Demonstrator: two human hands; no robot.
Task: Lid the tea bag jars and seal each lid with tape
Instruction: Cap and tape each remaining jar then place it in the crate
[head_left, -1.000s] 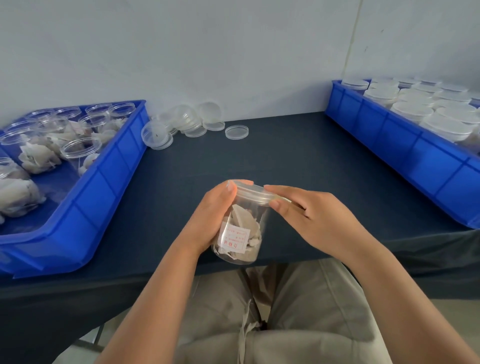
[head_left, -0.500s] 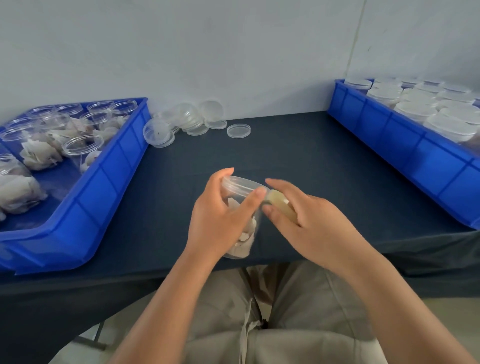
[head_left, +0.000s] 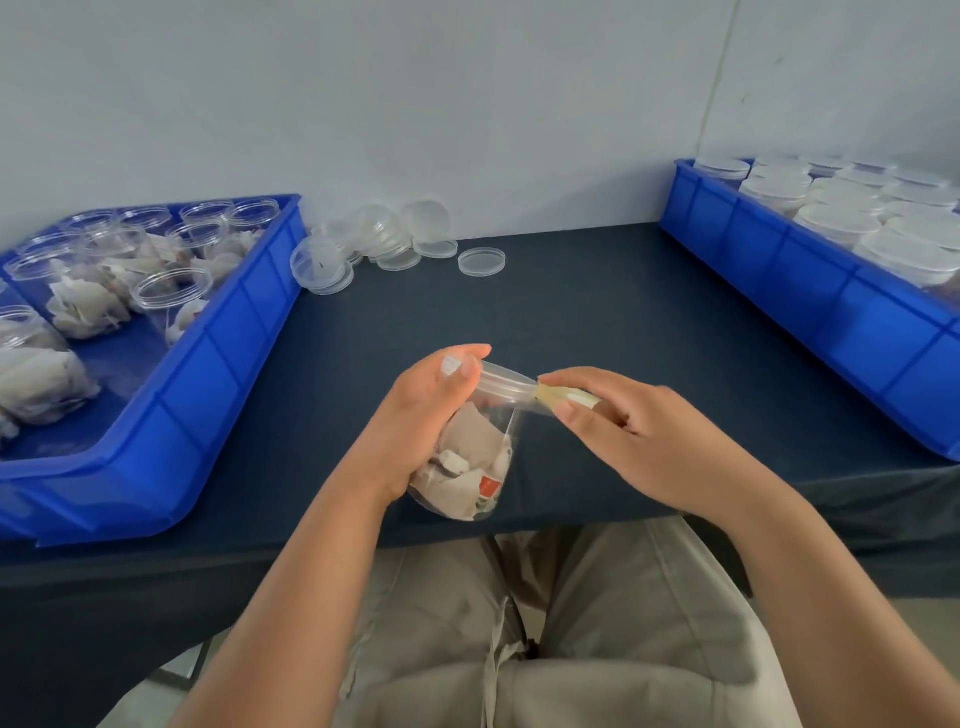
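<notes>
1. Head view shows the jar (head_left: 470, 467) of tea bags in my left hand (head_left: 415, 421), tilted just above the near edge of the tabletop (head_left: 571, 312), with its lid (head_left: 506, 382) on.
2. The left fingers (head_left: 462, 361) curl round the jar's body, and one fingertip sits up against the lid rim; the hold looks firm.
3. My right hand (head_left: 639, 441) pinches a yellowish strip of tape (head_left: 566, 399) between thumb and forefinger. The strip's far end touches the lid's side, about where lid meets jar.
4. To do this well, I judge the tape should straddle that seam, half on lid and half on jar, and be pulled taut while the left hand turns the jar into it.
5. I would press it down along its run so no wrinkle lifts an edge.
6. The risk, as I see it, is slack tape sticking to itself or to a fingertip.
7. Open jars (head_left: 171, 288) stand in the left bin (head_left: 223, 384), lidded jars (head_left: 831, 223) fill the right bin (head_left: 810, 296), and spare lids (head_left: 480, 261) lie near the wall.
</notes>
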